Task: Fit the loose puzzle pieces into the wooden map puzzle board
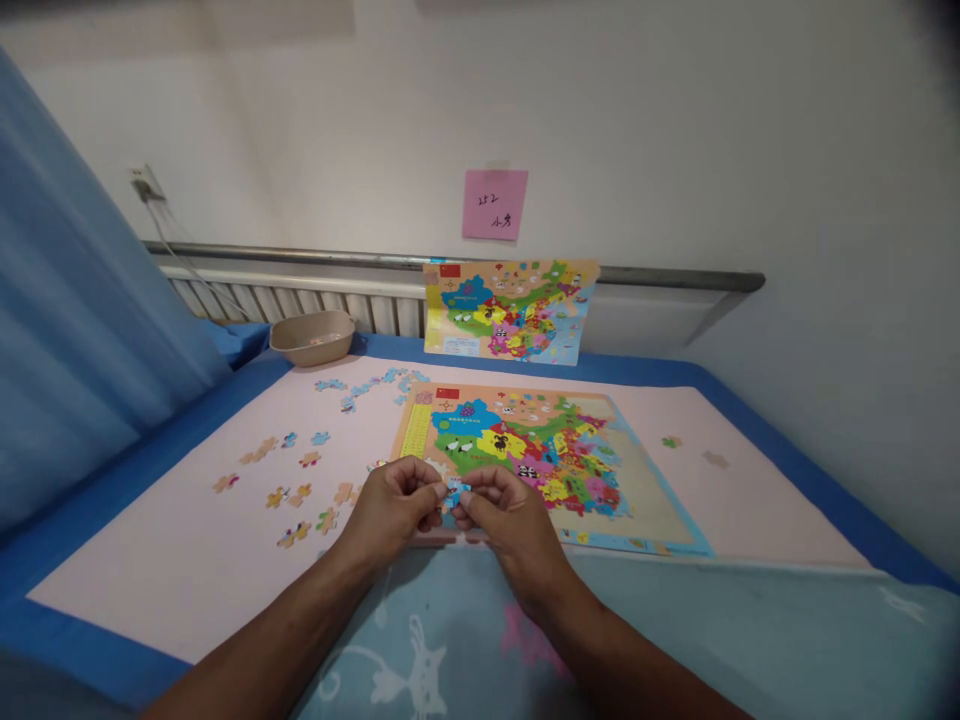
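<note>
A small blue puzzle piece (455,493) is pinched between the fingertips of both hands. My left hand (401,505) grips it from the left, and my right hand (506,510) from the right, fingers curled. Both hover over the lower left edge of a partly filled map jigsaw puzzle (517,450). Coloured pieces fill its left and middle; the bare board shows on its right and bottom right. Behind it, a printed picture of the same map (514,315) leans upright against the rail. My hands hide part of the puzzle's lower left corner.
Loose orange pieces (292,535) lie scattered left of the puzzle, with blue pieces (382,382) behind them. A beige basket (313,338) stands at the back left. Two loose pieces, one a green piece (671,442), lie on the right. A blue curtain (82,300) hangs at left.
</note>
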`<move>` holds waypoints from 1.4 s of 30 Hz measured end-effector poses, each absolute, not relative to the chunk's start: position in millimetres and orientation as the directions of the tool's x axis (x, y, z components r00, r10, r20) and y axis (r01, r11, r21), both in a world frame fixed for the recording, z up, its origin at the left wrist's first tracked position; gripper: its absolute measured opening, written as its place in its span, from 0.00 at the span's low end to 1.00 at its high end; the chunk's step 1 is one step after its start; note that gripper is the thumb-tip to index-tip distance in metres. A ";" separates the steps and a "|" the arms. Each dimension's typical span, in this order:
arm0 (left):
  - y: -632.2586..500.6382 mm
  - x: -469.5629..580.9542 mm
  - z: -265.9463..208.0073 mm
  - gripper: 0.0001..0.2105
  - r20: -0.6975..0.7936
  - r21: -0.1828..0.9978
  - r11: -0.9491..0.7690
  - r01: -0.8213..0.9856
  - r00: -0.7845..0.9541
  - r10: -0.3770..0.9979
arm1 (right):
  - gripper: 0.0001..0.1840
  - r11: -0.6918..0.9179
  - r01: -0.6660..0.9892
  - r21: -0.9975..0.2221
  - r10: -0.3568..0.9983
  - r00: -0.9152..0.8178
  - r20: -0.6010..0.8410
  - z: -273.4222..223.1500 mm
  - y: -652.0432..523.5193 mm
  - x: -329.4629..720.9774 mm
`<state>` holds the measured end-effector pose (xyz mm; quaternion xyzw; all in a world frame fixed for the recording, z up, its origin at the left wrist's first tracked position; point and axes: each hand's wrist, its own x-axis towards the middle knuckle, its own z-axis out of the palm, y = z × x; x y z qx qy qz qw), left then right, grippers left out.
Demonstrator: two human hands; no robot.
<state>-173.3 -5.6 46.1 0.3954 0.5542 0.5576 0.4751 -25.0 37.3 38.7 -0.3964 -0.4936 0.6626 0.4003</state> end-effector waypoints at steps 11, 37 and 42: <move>-5.0 -174.4 48.5 0.15 -0.101 0.993 0.082 -0.090 -0.229 0.968 | 0.15 -0.195 -0.168 -0.966 0.926 -0.356 -0.125 39.0 37.4 -25.6; -3.7 -168.4 36.9 0.12 -0.058 0.994 0.032 -0.101 -0.269 0.961 | 0.24 -0.158 -0.141 -0.977 0.925 -0.368 -0.096 27.0 34.8 -30.2; -3.9 -167.8 41.2 0.13 -0.086 0.986 0.049 -0.159 -0.233 0.969 | 0.23 -0.161 -0.143 -0.977 0.934 -0.343 -0.104 31.0 35.5 -31.3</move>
